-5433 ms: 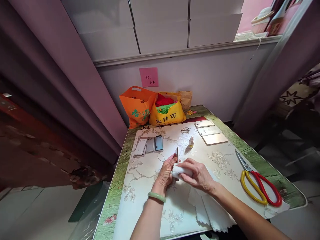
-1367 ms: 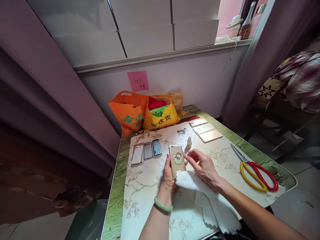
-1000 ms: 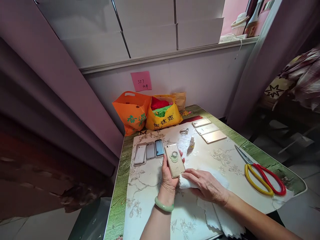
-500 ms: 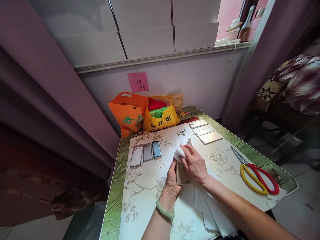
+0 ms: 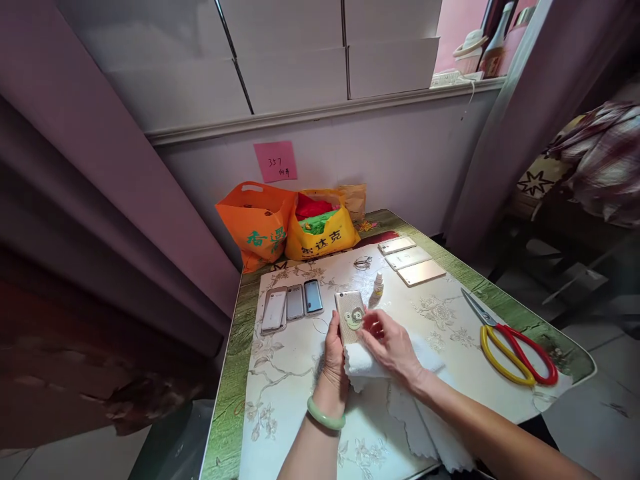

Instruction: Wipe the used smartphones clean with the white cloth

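Observation:
A gold phone (image 5: 349, 333) rests in my left hand (image 5: 336, 350), fingers wrapped round its left side, its patterned back facing up. On that back are a frog-face sticker and a small round ring holder (image 5: 357, 314). The curled fingertips of my right hand (image 5: 393, 343) pinch at the ring holder's right edge. A white cloth (image 5: 370, 363) with a scalloped edge covers the phone's lower end and passes under my right hand. More white cloth (image 5: 425, 427) lies beneath my right forearm. Just beyond the phone stands a small white dropper bottle (image 5: 379, 287).
Several phones lie left (image 5: 275, 310) and back right (image 5: 421, 272). Glasses (image 5: 363, 263) sit near the middle back. Large scissors (image 5: 515, 350) with red and yellow handles lie right, blades open. Orange (image 5: 257, 223) and yellow (image 5: 325, 233) bags stand by the wall.
My right hand and the cloth have come down from the phone's upper end, uncovering the frog sticker and ring holder. The phone is raised slightly, and the dropper bottle shows fully.

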Available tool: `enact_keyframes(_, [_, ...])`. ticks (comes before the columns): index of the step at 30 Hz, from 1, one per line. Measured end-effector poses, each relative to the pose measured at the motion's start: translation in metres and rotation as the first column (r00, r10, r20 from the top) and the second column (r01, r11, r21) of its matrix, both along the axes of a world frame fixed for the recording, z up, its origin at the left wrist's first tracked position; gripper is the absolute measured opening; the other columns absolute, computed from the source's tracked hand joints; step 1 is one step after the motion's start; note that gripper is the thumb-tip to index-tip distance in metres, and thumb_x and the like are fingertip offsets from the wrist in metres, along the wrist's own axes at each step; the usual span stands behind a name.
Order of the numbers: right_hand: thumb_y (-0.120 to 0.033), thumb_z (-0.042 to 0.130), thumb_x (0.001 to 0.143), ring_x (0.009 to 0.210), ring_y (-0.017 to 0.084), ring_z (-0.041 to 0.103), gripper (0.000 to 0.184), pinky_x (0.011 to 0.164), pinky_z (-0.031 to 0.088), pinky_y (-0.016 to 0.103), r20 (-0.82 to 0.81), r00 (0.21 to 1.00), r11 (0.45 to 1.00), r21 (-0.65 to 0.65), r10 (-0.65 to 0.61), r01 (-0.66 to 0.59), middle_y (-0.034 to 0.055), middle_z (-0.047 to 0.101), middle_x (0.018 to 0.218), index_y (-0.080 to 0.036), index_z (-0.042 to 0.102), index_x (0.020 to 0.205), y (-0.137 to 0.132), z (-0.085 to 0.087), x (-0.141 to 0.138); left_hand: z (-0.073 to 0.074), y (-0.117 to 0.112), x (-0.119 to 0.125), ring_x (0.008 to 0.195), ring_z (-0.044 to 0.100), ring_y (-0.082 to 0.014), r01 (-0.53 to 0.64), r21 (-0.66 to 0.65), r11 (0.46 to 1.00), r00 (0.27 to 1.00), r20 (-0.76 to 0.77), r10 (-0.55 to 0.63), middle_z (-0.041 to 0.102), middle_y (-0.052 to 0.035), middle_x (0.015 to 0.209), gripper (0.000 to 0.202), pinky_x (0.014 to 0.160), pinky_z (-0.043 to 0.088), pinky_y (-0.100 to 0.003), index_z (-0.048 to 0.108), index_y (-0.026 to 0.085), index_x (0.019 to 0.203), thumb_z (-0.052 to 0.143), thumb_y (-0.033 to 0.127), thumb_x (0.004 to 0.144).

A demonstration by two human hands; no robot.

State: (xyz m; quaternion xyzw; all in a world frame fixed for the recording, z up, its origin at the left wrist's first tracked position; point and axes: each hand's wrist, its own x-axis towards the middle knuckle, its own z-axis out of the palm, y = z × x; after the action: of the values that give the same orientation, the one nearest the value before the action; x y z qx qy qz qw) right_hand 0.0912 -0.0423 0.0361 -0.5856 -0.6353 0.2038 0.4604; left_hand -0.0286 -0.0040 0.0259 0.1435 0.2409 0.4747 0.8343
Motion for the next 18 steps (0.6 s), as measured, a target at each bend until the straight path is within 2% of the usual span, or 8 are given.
enact_keyframes(2, [-0.043,0.063,0.087,0.062,0.016,0.063,0.022,0.060,0.049,0.029,-0.099,0.991,0.993,-0.089,-0.085,0.076,0.0010,0.070,0.080,-0.023,0.062,0.094,0.012,0.005,0.002,-0.001,-0.001,0.002,0.099,0.073,-0.0299,0.057,-0.047,0.997,0.998,0.028,-0.056,0.078,-0.0139,0.101,0.053,0.093,0.055,-0.042,0.070,0.013,0.117,0.061,0.056,0.089])
enact_keyframes(5, [-0.045,0.066,0.081,0.061,0.016,0.063,0.023,0.060,0.048,0.028,-0.150,0.982,0.984,-0.149,-0.116,0.093,0.0009,0.071,0.080,-0.022,0.063,0.086,0.020,0.008,0.006,-0.002,-0.003,0.003,0.097,0.074,-0.0300,0.098,-0.064,0.993,0.995,0.032,-0.097,0.078,-0.0137,0.098,0.052,0.092,0.056,-0.042,0.070,0.012,0.117,0.063,0.055,0.088])
enact_keyframes(13, [-0.046,0.073,0.071,0.059,0.015,0.058,0.029,0.056,0.045,0.025,-0.311,0.947,0.968,-0.251,-0.074,-0.007,-0.0018,0.064,0.067,-0.021,0.058,0.076,0.026,0.001,0.016,0.004,-0.007,0.002,0.084,0.076,-0.0284,0.067,-0.075,0.995,0.993,-0.089,-0.074,0.078,-0.0118,0.085,0.051,0.083,0.058,-0.039,0.072,0.012,0.113,0.068,0.054,0.085])
enact_keyframes(18, [-0.039,0.073,0.071,0.065,0.015,0.061,0.027,0.063,0.050,0.026,-0.413,0.910,0.968,-0.239,-0.032,-0.074,-0.0007,0.068,0.075,-0.020,0.063,0.088,0.028,0.001,0.013,0.005,-0.006,0.001,0.083,0.076,-0.0279,0.093,-0.095,0.991,0.993,-0.066,-0.099,0.078,-0.0113,0.086,0.052,0.083,0.058,-0.039,0.072,0.013,0.115,0.067,0.055,0.085])
